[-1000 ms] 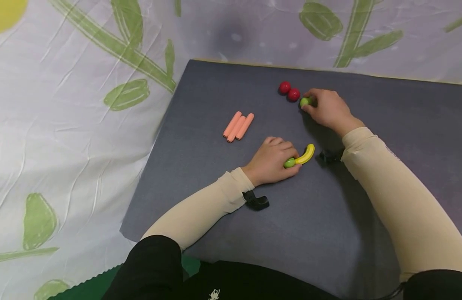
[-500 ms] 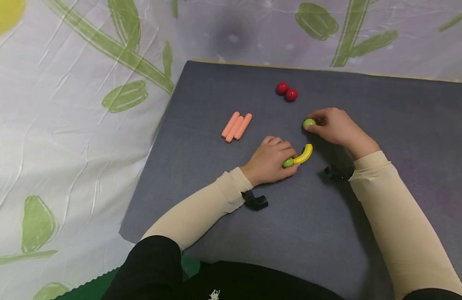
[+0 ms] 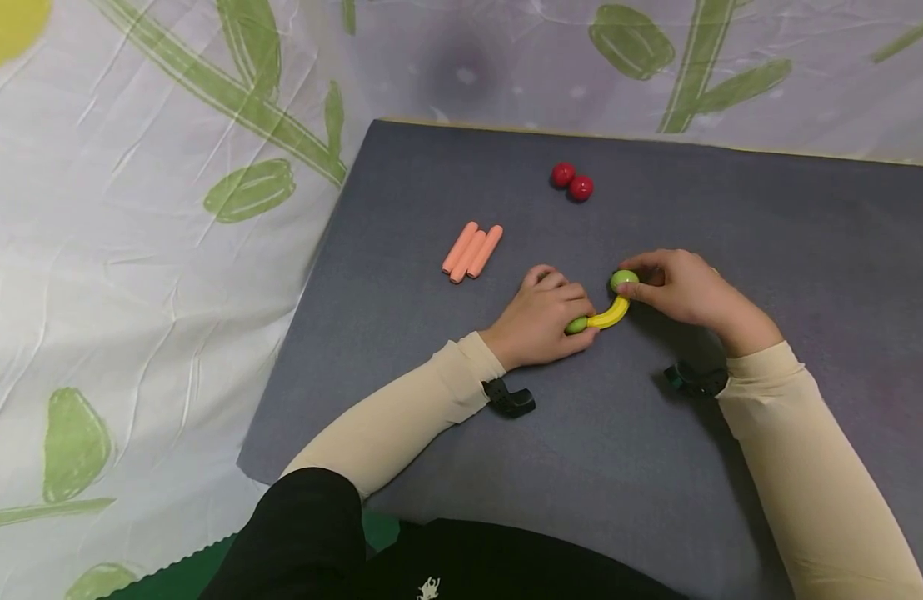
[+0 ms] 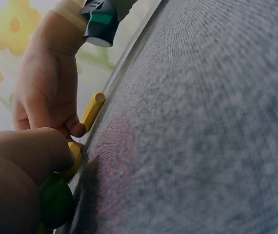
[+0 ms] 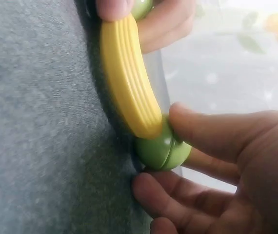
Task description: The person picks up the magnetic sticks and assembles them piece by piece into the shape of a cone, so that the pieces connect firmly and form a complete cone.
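Observation:
On the dark grey table, my left hand grips a small green piece joined to a curved yellow banana-like piece. Thumb and fingers of my right hand pinch a round green ball. In the right wrist view, the ball has a groove and touches the end of the ribbed yellow piece. The left wrist view shows a dark green ball by my left fingers. Past the right fingertips there, a yellow end with a round hole shows.
Two red balls lie touching near the back of the table. Several pink sticks lie side by side left of them. A patterned cloth hangs along the left and the back edges.
My right hand has drawn the green ball away from the red balls, toward me, until it meets the yellow piece's end. My left hand has stayed nearly still.

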`<state>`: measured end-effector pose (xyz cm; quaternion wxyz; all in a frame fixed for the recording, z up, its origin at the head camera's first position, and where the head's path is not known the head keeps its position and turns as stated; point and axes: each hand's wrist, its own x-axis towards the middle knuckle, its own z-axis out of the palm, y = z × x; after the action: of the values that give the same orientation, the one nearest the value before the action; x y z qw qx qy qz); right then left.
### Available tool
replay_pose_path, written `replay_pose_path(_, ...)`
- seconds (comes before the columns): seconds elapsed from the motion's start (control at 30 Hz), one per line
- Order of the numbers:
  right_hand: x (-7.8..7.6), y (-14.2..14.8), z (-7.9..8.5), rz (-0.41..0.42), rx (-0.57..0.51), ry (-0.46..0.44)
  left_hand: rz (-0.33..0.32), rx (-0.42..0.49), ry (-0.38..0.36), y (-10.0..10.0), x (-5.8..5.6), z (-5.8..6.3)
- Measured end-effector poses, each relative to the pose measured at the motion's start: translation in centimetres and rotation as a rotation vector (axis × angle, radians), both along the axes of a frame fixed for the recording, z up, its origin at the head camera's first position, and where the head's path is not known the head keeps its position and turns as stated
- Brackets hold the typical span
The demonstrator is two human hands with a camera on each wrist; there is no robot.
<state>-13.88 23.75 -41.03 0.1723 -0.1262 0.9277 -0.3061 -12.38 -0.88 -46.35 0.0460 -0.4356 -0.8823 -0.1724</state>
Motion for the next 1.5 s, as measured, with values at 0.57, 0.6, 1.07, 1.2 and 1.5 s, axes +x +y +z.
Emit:
replay_pose_path(0.57,2.6,0.2,0.6,0.051,-0.012,-0.072,-0.075,-0.136,0.12,1.0,1.4,1.0)
replay_pose_path(0.6,2.7,0.2,0.7,0.051,-0.01,-0.083,-0.077,-0.129,0.111,1.0,1.4,1.0)
replay_pose_path(1.07,2.0,6.5,0.9,-0.276,0.185,0.032,-0.134,-0.046,0.023,1.0,1.3,0.3)
replay_pose_path(1.2,1.7,7.3,0.4,-0.255,0.213,-0.02,-0.135,-0.04,0.005,0.9,1.3,0.5)
replay_pose_path(1.5,1.7,5.6,-0.7,-0.206,0.13,0.015,-0.141,-0.026,-0.015,1.0,1.3,0.5)
